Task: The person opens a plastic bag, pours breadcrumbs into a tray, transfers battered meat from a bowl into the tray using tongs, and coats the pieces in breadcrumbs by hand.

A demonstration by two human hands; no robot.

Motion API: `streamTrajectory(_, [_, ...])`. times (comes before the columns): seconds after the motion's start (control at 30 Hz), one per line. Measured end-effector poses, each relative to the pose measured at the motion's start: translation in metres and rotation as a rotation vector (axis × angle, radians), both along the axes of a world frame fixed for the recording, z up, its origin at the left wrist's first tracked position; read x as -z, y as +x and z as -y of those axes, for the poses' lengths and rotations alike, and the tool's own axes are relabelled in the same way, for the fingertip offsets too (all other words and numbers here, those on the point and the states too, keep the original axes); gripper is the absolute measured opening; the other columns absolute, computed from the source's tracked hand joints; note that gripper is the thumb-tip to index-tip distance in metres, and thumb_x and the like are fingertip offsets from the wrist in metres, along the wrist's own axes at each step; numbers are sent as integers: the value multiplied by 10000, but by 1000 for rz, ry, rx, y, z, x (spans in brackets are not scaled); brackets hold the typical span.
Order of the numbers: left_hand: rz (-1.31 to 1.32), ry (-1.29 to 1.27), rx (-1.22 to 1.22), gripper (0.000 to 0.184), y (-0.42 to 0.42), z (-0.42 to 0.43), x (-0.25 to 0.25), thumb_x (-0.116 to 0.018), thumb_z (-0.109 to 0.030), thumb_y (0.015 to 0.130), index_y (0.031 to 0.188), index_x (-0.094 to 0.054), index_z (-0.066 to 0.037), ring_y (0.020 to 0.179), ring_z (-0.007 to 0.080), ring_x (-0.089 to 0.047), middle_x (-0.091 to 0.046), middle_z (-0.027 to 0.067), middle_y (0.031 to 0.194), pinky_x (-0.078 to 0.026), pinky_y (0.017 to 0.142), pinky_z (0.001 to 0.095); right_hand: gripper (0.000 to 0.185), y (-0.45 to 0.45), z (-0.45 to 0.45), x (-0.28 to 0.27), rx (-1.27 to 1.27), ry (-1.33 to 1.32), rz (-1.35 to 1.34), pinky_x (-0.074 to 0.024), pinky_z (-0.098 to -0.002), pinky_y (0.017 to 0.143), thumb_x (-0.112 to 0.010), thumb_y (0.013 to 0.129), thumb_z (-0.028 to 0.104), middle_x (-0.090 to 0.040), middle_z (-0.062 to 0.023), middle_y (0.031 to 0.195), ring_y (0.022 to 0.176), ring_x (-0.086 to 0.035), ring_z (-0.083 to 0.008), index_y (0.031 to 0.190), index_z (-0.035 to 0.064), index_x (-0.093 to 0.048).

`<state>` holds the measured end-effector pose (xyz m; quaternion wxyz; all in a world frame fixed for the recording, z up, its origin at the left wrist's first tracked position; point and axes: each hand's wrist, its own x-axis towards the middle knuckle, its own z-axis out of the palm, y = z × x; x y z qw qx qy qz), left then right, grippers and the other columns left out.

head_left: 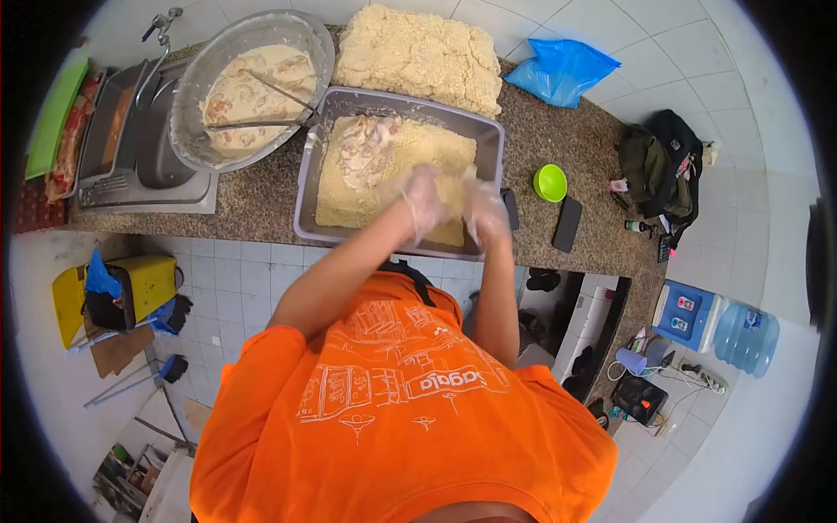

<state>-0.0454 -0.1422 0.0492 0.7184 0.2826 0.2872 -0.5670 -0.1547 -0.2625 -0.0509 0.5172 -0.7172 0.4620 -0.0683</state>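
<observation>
The left hand [422, 205] and right hand [486, 212], covered by clear gloves [425, 220], are held apart over crumbs [344, 200] in the gray tub [491, 144]; whether anything is gripped cannot be told through blur. Meat [364, 150] is laid on the crumbs, farther left.

The bench [545, 139] looks like speckled, polished stone; the tub [496, 148], smooth plastic; the crumbs [349, 199] in it, matt and grainy. The bowl [186, 122] and sink [199, 197] are dull metal. The 2 gloves [424, 202] are thin, see-through film, the blue bag [562, 73] crinkled, glossy plastic, the orange shirt [392, 453] matt cloth.
</observation>
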Motion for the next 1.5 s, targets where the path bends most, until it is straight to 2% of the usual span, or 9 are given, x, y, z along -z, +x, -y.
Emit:
streamTrajectory(0.1, [168, -199, 41, 498, 29, -29, -21, -282, -275, 930, 1327, -427, -10, 1234, 318, -476, -493, 196, 1350, -279, 1085, 541, 335, 23, 10, -63, -679, -745, -28, -481, -393, 857, -480, 888, 264, -630, -202, 1093, 1016, -602, -351, 1046, 9, -631])
streamTrajectory(0.23, [199, 36, -19, 496, 22, -65, -2, -300, -282, 935, 1333, -420, -10, 1266, 345, -433, -470, 218, 1363, -287, 1078, 535, 313, 45, 39, 133, -866, -605, -139, -479, -395, 852, -435, 882, 192, -653, -201, 1057, 1008, -617, -299, 990, 6, -662])
streamTrajectory(0.43, [190, 121, -95, 664, 32, -113, 52, -405, -311, 888, 1415, -249, 61, 1338, 394, -311, -270, 258, 1456, -264, 1102, 545, 294, 90, 67, 48, -1177, -696, -286, -477, -446, 867, -501, 846, 206, -664, -223, 1036, 1015, -625, -346, 1034, 59, -674])
streamTrajectory(0.53, [77, 4, -160, 729, 26, -128, 45, -429, -317, 890, 1442, -168, 81, 1402, 407, -186, -179, 281, 1496, -179, 1144, 536, 304, 91, 58, 24, -760, -543, -304, -454, -427, 932, -585, 815, 217, -647, -231, 1099, 1071, -603, -346, 1057, 52, -666])
streamTrajectory(0.7, [75, -29, -226, 837, 22, -139, 47, -417, -329, 900, 1469, 13, 111, 1445, 418, -68, -23, 323, 1536, -132, 1172, 495, 416, 69, 19, -11, -753, -685, -410, -419, -411, 1007, -692, 737, 277, -620, -207, 1193, 1149, -561, -353, 1095, 68, -660])
streamTrajectory(0.97, [37, -53, -284, 793, 21, -148, 64, -419, -320, 898, 1459, -64, 113, 1403, 427, -180, -145, 321, 1502, -166, 1162, 497, 598, 66, -5, -87, -898, -533, -492, -402, -381, 1037, -733, 702, 362, -599, -238, 1220, 1181, -544, -355, 1174, 8, -634])
streamTrajectory(1.17, [-1, -34, -329, 725, 19, -147, 66, -487, -289, 860, 1389, -197, 114, 1289, 384, -311, -301, 259, 1380, -251, 1114, 499, 759, 50, 19, -70, -576, 287, -59, -478, -293, 830, -708, 782, 181, -563, -161, 1215, 1022, -580, -211, 1405, -71, -356])
streamTrajectory(1.4, [16, -15, -327, 734, 17, -143, 57, -394, -295, 911, 1446, -117, 126, 1387, 420, -230, -192, 306, 1490, -207, 1157, 492, 722, 105, 28, -152, -696, -11, -348, -458, -263, 857, -702, 787, 180, -585, -119, 1182, 1046, -556, -167, 1400, -33, -386])
streamTrajectory(1.5, [14, 11, -356, 702, 17, -142, 50, -394, -290, 913, 1427, -158, 127, 1369, 420, -259, -210, 304, 1478, -237, 1144, 494, 650, 142, 63, -158, -776, -149, -245, -429, -354, 975, -697, 770, 275, -569, -153, 1267, 1124, -546, -247, 1330, 17, -488])
